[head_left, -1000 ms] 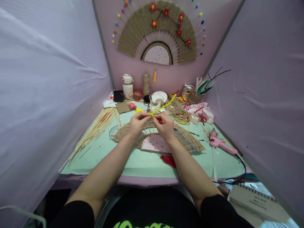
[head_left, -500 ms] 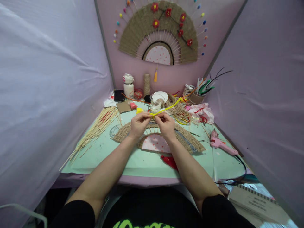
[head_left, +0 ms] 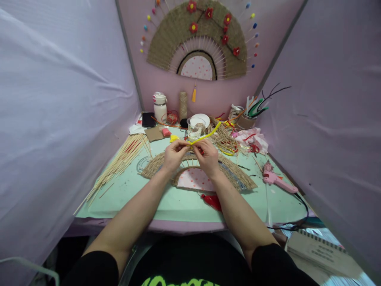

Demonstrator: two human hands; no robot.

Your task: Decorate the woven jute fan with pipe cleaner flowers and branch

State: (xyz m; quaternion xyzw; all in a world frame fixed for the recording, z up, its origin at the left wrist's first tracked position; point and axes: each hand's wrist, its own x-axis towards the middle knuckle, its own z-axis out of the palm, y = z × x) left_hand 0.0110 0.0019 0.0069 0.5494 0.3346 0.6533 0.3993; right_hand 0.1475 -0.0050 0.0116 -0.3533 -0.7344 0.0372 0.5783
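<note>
A fuzzy yellow pipe cleaner point(head_left: 208, 134) is pinched between my two hands, its free length slanting up to the right. My left hand point(head_left: 175, 154) closes finger and thumb on its lower end. Close beside it, my right hand point(head_left: 207, 155) pinches the same stem; something small and red shows at its fingers, too small to name. Beneath both hands lies a twine-wrapped fan point(head_left: 154, 165) with a white, pink-dotted half-round panel point(head_left: 193, 178), partly covered by my hands and right forearm. A red tassel point(head_left: 212, 201) rests below the panel.
Thin bamboo sticks point(head_left: 119, 163) spread on the left. A pink glue gun point(head_left: 278, 180) with a black cord lies at the right. Behind stand a white bottle point(head_left: 160, 108), a clear cup point(head_left: 195, 129) and a twine heap point(head_left: 222, 139). A finished fan point(head_left: 169, 43) hangs on the back wall.
The yellow pipe cleaner's free end has shifted left and looks shorter and more curved. Both hands stay nearly in place, still pinching. The view has tilted slightly.
</note>
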